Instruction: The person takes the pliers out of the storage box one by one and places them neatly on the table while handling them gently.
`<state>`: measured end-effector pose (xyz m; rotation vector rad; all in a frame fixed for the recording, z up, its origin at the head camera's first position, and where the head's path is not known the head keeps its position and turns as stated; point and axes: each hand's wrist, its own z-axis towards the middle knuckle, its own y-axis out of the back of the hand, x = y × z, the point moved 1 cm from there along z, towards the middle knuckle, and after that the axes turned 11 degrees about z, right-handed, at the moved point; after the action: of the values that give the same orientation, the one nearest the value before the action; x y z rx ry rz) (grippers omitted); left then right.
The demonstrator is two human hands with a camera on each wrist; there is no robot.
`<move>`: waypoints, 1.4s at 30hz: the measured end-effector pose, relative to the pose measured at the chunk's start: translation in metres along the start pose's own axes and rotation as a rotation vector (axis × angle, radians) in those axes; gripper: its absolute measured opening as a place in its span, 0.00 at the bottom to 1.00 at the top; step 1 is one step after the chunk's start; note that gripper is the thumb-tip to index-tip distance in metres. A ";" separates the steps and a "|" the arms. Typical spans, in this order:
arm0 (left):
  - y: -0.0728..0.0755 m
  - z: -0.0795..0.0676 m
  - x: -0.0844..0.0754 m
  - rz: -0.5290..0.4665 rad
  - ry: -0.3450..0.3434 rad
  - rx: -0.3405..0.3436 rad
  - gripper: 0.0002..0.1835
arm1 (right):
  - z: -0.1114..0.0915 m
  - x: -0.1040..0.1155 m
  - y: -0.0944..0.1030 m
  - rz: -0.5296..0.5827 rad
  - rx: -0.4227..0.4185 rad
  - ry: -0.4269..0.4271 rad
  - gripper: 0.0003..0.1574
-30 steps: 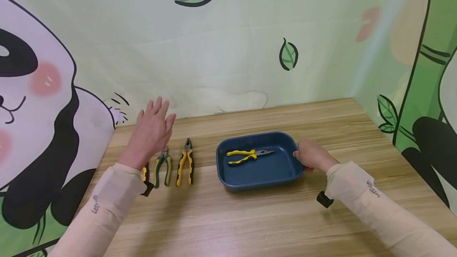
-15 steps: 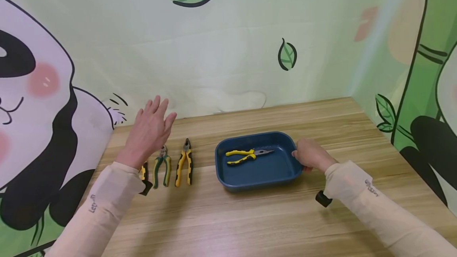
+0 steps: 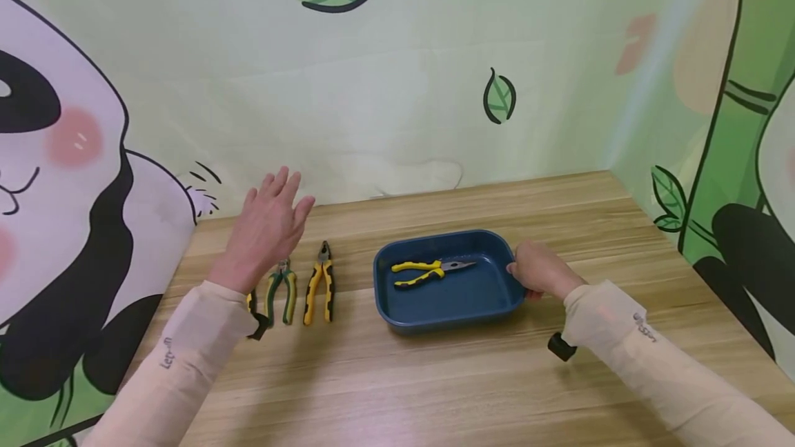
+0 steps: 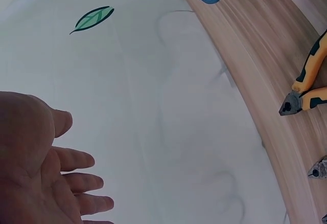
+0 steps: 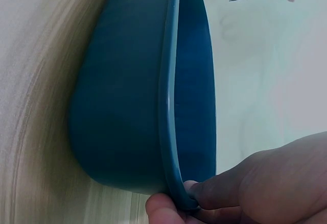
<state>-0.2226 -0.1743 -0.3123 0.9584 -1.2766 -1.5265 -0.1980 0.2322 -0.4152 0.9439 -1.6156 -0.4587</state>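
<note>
My left hand [image 3: 266, 230] hovers with extended fingers above the left part of the table, holding nothing. Beneath and beside it lie yellow-black combination pliers [image 3: 329, 290] and green-handled pliers [image 3: 290, 295], whose head the hand partly covers. A third yellow-black handle [image 3: 251, 301] shows beside the left wrist, its other end hidden. My right hand [image 3: 545, 270] pinches the right rim of a blue rectangular tray [image 3: 472, 303], thumb inside and fingers outside, as the right wrist view shows. In the tray lie yellow-handled needle-nose pliers [image 3: 442, 269], their tips pointing right.
A wood-grain table [image 3: 397, 378] carries everything. Behind it hangs a pale green backdrop [image 3: 397, 109] with printed leaves and pandas, meeting the table's back edge. Black wrist cameras, one [image 3: 562, 347] below the right sleeve, hang close to the tabletop.
My left hand has shifted slightly to the right, still above the pliers. The right hand keeps its hold on the tray rim, and the tray and tools have not visibly moved.
</note>
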 end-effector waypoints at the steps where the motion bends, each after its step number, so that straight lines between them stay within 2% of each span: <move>1: 0.000 0.000 -0.001 -0.001 -0.003 0.002 0.34 | 0.000 0.000 0.000 0.001 0.001 -0.004 0.14; 15: -0.004 0.008 -0.022 0.027 -0.062 0.018 0.33 | 0.001 0.002 0.001 -0.010 0.003 0.010 0.16; 24: -0.008 0.011 -0.041 0.041 -0.117 -0.015 0.33 | 0.002 0.000 0.001 0.003 -0.008 0.014 0.16; 42: -0.015 0.020 -0.075 0.033 -0.166 -0.008 0.34 | 0.001 -0.001 0.000 0.008 -0.007 -0.020 0.16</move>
<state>-0.2210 -0.0956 -0.3227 0.8150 -1.3938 -1.6110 -0.1994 0.2325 -0.4158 0.9303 -1.6342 -0.4695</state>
